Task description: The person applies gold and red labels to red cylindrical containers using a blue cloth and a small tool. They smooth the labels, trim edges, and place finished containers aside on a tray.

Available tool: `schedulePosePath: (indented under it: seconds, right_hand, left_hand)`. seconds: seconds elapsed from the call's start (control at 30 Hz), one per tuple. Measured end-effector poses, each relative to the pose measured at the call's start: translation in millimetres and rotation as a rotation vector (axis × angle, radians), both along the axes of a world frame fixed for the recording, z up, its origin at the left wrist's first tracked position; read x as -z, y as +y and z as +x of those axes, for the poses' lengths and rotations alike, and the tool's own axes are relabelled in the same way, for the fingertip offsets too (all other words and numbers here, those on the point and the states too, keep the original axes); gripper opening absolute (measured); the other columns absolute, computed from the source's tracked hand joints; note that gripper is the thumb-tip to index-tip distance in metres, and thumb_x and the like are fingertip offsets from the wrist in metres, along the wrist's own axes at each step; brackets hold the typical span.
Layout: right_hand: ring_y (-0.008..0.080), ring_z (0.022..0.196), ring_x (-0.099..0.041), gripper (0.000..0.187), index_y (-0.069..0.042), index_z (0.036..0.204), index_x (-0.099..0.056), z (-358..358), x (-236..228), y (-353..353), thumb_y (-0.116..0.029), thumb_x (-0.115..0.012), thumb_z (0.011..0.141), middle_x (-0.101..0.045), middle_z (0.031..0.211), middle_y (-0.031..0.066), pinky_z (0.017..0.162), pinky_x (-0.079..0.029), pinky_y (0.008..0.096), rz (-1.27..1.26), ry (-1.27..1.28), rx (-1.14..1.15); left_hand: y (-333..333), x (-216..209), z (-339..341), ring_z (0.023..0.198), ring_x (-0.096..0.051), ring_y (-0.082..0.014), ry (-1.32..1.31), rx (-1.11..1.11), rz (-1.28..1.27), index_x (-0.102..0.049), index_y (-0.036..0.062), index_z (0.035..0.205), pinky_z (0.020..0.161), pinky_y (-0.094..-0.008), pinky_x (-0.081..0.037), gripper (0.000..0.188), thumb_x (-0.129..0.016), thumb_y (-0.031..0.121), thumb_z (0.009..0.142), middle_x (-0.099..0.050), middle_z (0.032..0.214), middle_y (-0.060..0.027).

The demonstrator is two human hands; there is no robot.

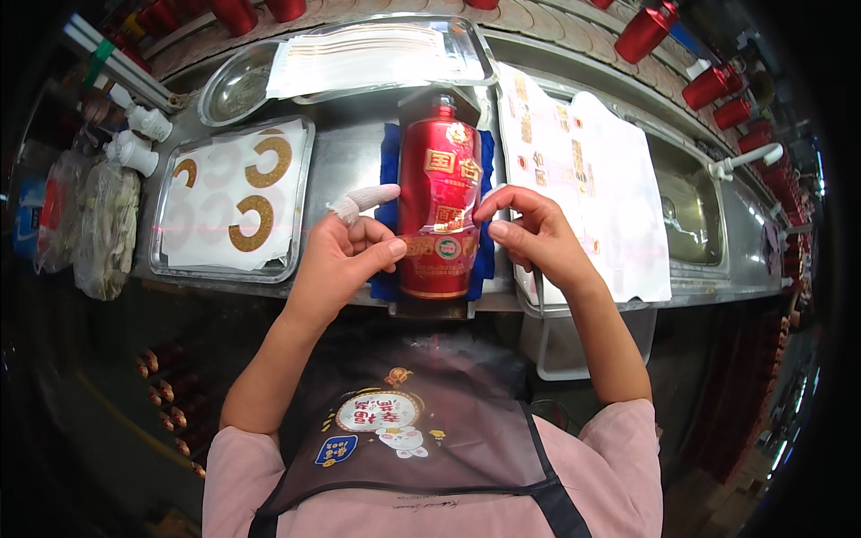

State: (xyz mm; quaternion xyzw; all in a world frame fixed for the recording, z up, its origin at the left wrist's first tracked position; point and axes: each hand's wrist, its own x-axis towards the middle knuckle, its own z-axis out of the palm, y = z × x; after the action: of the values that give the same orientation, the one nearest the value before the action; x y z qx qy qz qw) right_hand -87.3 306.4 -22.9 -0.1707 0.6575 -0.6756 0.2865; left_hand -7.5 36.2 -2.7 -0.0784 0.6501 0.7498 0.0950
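A red bottle (438,202) with gold lettering lies on its back on a blue cloth (389,161), neck pointing away from me. Clear, wrinkled film with gold and green print covers its lower front. My left hand (352,247) is at the bottle's left edge, thumb and index finger apart; a white cover wraps the index finger. Opposite, my right hand (531,229) bends its index finger and thumb close to the bottle's right edge. Whether they pinch the film is unclear. A slim metal tool (538,289) sticks out below that palm, tucked under the curled fingers.
On the left, a clear tray (303,193) holds a sheet with gold C-shaped decals. Decal sheets (619,188) lie right, beside a sink (695,206) with a white faucet (752,161). Behind are a metal bowl (229,90) and stacked paper strips (359,58). Red bottles (646,34) line a conveyor.
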Motion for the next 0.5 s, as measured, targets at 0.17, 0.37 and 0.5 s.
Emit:
schedulePosePath:
  seconds: [0.17, 0.37, 0.5]
  right_hand:
    - [0.0007, 0.067, -0.054, 0.016, -0.002, 0.094, -0.068, 9, -3, -7, -0.013, -0.078, 0.088, -0.06, 0.101, -0.0002, 0.059, -0.041, 0.0177, 0.082, 0.11, 0.047]
    - [0.005, 0.073, -0.059, 0.016, -0.002, 0.088, -0.065, 3, -22, -6, -0.012, -0.077, 0.089, -0.064, 0.088, 0.0003, 0.06, -0.045, 0.02, 0.084, -0.098, -0.018]
    - [0.0022, 0.063, -0.053, 0.017, -0.007, 0.089, -0.062, 4, -23, -1, -0.016, -0.075, 0.09, -0.065, 0.077, -0.0011, 0.051, -0.036, 0.0186, 0.069, -0.163, -0.078]
  left_hand:
    - [3, -2, 3, 0.078, -0.063, -0.0082, -0.01, -0.01, 0.004, -0.05, -0.0002, 0.143, 0.075, -0.0233, -0.051, 0.057, -0.071, -0.001, 0.09, -0.067, 0.086, -0.0016]
    - [5, -11, 8, 0.08, -0.064, -0.0096, 0.006, -0.021, 0.071, -0.05, -0.0026, 0.142, 0.075, -0.024, -0.052, 0.055, -0.071, 0.003, 0.091, -0.069, 0.088, -0.0041]
    - [5, -18, 10, 0.079, -0.065, -0.0101, -0.069, -0.02, 0.101, -0.05, -0.0047, 0.141, 0.074, -0.0241, -0.052, 0.055, -0.07, 0.004, 0.091, -0.07, 0.086, -0.0049]
